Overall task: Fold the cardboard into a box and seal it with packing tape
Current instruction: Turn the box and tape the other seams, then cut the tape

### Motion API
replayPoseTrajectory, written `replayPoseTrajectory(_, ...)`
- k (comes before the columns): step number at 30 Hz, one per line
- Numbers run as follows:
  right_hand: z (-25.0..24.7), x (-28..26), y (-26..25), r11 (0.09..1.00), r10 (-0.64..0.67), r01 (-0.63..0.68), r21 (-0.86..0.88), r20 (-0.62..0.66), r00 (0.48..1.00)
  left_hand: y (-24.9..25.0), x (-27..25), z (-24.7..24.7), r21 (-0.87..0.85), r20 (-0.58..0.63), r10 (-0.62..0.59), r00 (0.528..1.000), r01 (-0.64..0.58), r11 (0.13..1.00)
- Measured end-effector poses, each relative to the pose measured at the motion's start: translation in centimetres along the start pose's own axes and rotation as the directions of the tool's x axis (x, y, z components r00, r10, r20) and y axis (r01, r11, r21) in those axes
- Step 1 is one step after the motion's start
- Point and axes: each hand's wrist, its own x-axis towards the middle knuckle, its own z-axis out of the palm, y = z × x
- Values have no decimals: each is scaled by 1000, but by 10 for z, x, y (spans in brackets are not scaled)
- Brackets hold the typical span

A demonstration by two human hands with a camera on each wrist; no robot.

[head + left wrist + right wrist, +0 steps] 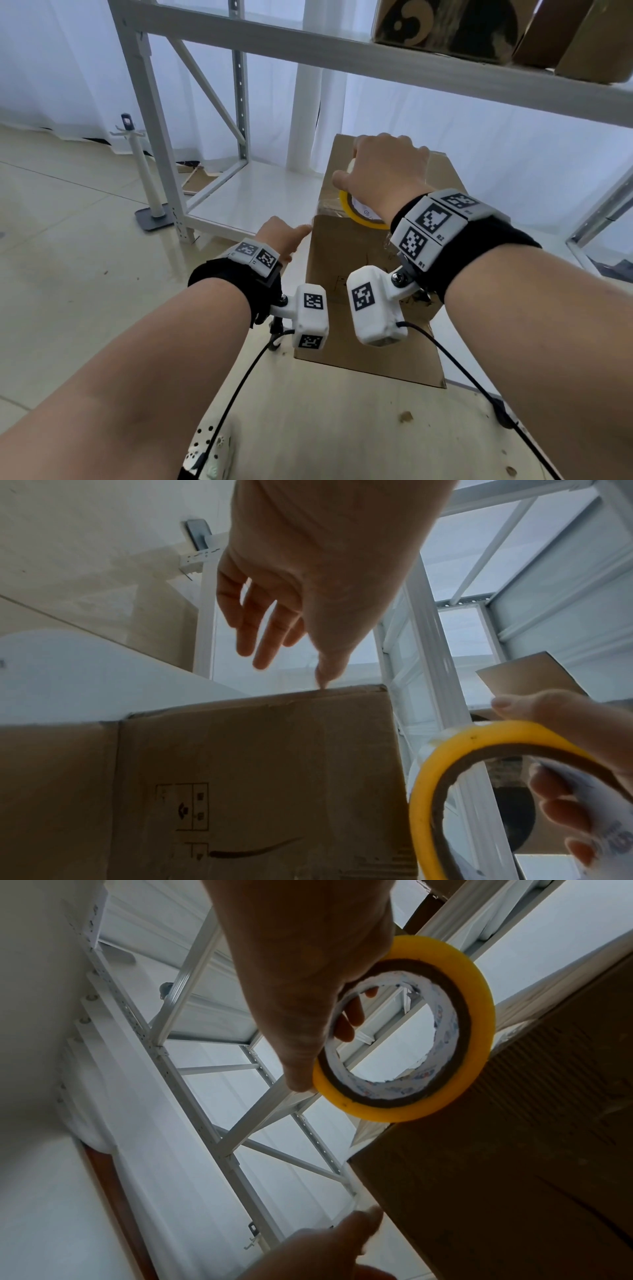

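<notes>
Over the far top of the brown corrugated cardboard box (359,260), the right hand (383,168) grips a yellow-edged ring of clear packing tape (407,1031). At its left edge, the left hand (284,236) rests, fingers straight, thumb touching. Box stands on a pale plywood surface (342,428).

I see a pale wooden desk (342,428), its surface flecked with small brown scraps, with the cardboard box (370,284) standing directly on its far end. Beyond it, a white metal shelf rack (219,137) stands on the glossy tiled floor (68,257); its upper shelf carries brown boxes (534,34), and a flat piece of cardboard (198,178) lies low behind its frame. A white stand (150,192) with a grey base plate sits on the floor beside the rack.
</notes>
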Motion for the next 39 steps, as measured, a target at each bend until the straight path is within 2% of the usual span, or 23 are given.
replayPoseTrajectory(2, 0, 0, 0, 1000, -1, 1, -1, 0, 1000, -5, 1, -6, 93, -55, 41, 998, -36, 995)
replayPoseTrajectory(3, 0, 1, 0, 1000, -1, 1, 2, -1, 1000, -5, 1, -10, 78, -116, 103, 988, -94, 993)
replayPoseTrajectory(5, 1, 1, 1, 1000, -4, 4, 2, -10, 1000, 3, -6, -18, -55, -201, 261, 944, -277, 959)
replayPoseTrajectory(7, 2, 0, 2, 1000, -9, 10, 10, -22, 1000, 18, -19, -22, -233, -146, 333, 931, -360, 903)
replayPoseTrajectory(9, 2, 0, 3, 1000, -11, 11, 14, -30, 999, 29, -28, -22, -347, -55, 322, 945, -320, 882)
replayPoseTrajectory(13, 0, 0, 6, 998, -11, 12, 61, -22, 1000, 25, -34, -14, -430, 38, 204, 978, -168, 887)
replayPoseTrajectory(15, -1, 1, 9, 990, -2, 7, 139, -37, 999, 19, -35, -10, -373, 51, 200, 978, -168, 913)
replayPoseTrajectory(17, 0, 1, 13, 972, 4, 11, 235, -66, 998, 13, -31, -8, -285, 27, 234, 972, -217, 934)
replayPoseTrajectory(20, 1, 1, 25, 931, 3, 48, 362, -139, 990, 9, -32, -4, -40, 108, 234, 966, -231, 972)
replayPoseTrajectory(22, 4, -3, 35, 902, -20, 90, 422, -169, 986, 7, -33, 0, 54, 121, 225, 967, -233, 971)
replayPoseTrajectory(25, 13, -11, 55, 829, -89, 154, 537, -145, 985, 12, -31, 1, 39, 13, 261, 965, -262, 964)
replayPoseTrajectory(27, 24, -18, 69, 794, -111, 185, 578, -161, 981, 16, -29, -2, -59, -54, 308, 950, -310, 949)
replayPoseTrajectory(29, 37, -23, 81, 746, -33, 139, 652, -171, 985, 19, -29, -1, -193, -25, 373, 928, -370, 909)
replayPoseTrajectory(31, 52, -28, 87, 688, 72, 40, 725, -123, 990, 21, -30, 1, -245, 39, 409, 912, -388, 888)
replayPoseTrajectory(34, 74, -32, 90, 682, 147, -54, 729, -63, 987, 18, -25, 7, -190, 66, 408, 911, -390, 901)
replayPoseTrajectory(36, 80, -32, 88, 691, 170, -60, 720, -81, 982, 13, -21, 12, -138, 69, 408, 910, -396, 908)
replayPoseTrajectory(39, 83, -30, 90, 696, 191, -58, 715, -107, 976, 5, -20, 22, -59, 149, 387, 910, -382, 922)
